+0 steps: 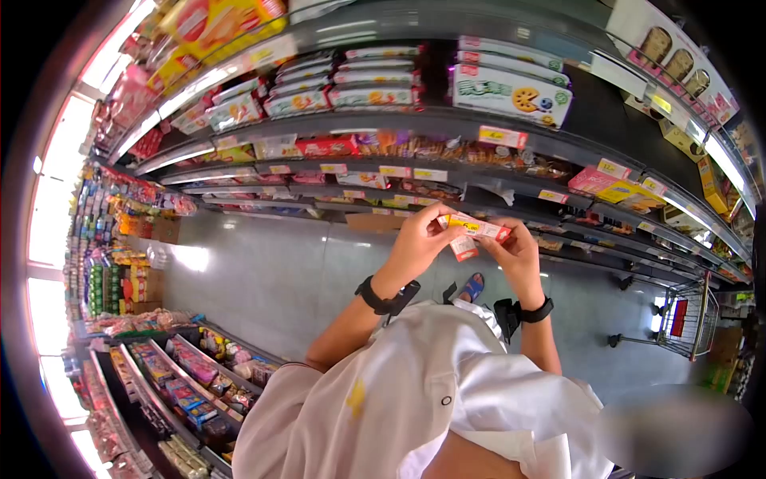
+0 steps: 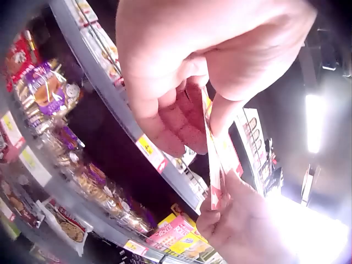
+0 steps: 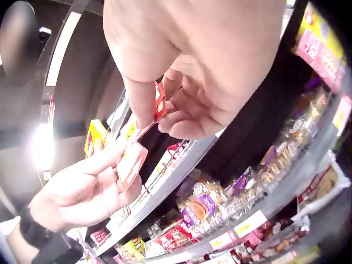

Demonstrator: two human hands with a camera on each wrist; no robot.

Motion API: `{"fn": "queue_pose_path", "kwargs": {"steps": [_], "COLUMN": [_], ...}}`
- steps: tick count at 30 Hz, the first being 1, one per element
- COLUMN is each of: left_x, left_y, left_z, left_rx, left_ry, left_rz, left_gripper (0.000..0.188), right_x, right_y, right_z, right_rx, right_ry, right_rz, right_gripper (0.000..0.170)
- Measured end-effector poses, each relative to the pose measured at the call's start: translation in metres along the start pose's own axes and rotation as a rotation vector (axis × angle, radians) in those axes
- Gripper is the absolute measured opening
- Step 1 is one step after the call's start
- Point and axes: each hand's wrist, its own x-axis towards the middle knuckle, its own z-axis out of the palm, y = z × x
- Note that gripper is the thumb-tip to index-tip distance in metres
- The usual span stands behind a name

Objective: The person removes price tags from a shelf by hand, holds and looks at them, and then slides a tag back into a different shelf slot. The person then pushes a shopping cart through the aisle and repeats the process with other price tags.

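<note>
In front of my body, both hands hold shelf price tags between them. My left hand (image 1: 416,242) pinches one end of a yellow, white and red price tag (image 1: 472,226) between thumb and fingers. The other end is pinched by my right hand (image 1: 519,254). A second price tag (image 1: 463,248), white with a red edge, hangs below the first, near the left fingers. Seen from the left wrist, the tags (image 2: 219,162) are nearly edge-on. From the right wrist, a red tag end (image 3: 159,102) shows under the right thumb, and a white tag (image 3: 132,165) lies against the left fingers.
Ahead stand store shelves with boxed biscuits (image 1: 511,92), packets and a row of price labels (image 1: 503,136). A shopping cart (image 1: 682,323) is at the right on the grey floor (image 1: 279,271). Low racks of snacks (image 1: 191,399) stand at the lower left.
</note>
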Motion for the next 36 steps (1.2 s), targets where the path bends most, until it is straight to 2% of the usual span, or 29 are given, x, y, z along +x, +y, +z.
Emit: {"fn": "queue_pose_path", "kwargs": {"steps": [2, 5, 6, 9, 14, 17, 18, 21, 22, 25, 26, 29, 32, 36], "left_x": [-0.043, -0.1, -0.113, -0.14, -0.149, -0.137, -0.13, -0.1, -0.09, -0.05, -0.034, 0.017, 0.065, 0.106], "left_y": [0.002, -0.004, -0.005, -0.006, -0.02, -0.026, -0.028, -0.03, -0.025, -0.012, -0.009, -0.011, -0.014, -0.016], "left_z": [-0.046, -0.08, -0.092, -0.118, -0.153, -0.175, -0.183, -0.205, -0.212, -0.218, -0.221, -0.228, -0.23, -0.234], "left_rx": [-0.029, -0.074, -0.07, -0.047, -0.026, 0.047, 0.075, 0.323, 0.49, 0.808, 0.909, 1.056, 1.086, 1.137], "left_ry": [0.055, 0.176, 0.216, 0.294, 0.379, 0.43, 0.444, 0.433, 0.395, 0.357, 0.29, 0.186, 0.13, 0.145], "left_rz": [0.015, -0.001, 0.0, -0.008, -0.011, 0.007, 0.019, 0.138, 0.199, 0.232, 0.247, 0.408, 0.469, 0.505], "left_gripper": [0.026, 0.025, 0.025, 0.024, 0.02, 0.016, 0.015, 0.013, 0.011, 0.009, 0.007, 0.007, 0.007, 0.009], "right_x": [-0.025, -0.045, -0.047, -0.051, -0.031, -0.011, -0.003, 0.029, 0.04, 0.082, 0.097, 0.141, 0.177, 0.201], "right_y": [0.002, 0.01, 0.011, 0.004, 0.005, 0.011, 0.014, 0.03, 0.036, 0.048, 0.049, 0.041, 0.038, 0.029], "right_z": [0.052, 0.101, 0.115, 0.152, 0.177, 0.176, 0.175, 0.163, 0.159, 0.154, 0.151, 0.147, 0.14, 0.14], "right_rx": [-0.127, -0.125, -0.216, -0.475, -0.541, -0.667, -0.72, -0.867, -0.897, -0.987, -1.024, -1.107, -1.124, -1.164], "right_ry": [-0.059, -0.127, -0.174, -0.203, -0.295, -0.23, -0.184, -0.119, -0.094, -0.038, -0.026, -0.002, 0.003, 0.013], "right_rz": [0.058, 0.074, 0.051, -0.033, -0.119, -0.149, -0.226, -0.33, -0.373, -0.481, -0.501, -0.569, -0.612, -0.641], "right_gripper": [0.026, 0.024, 0.023, 0.024, 0.02, 0.017, 0.014, 0.011, 0.011, 0.012, 0.012, 0.013, 0.019, 0.02]}}
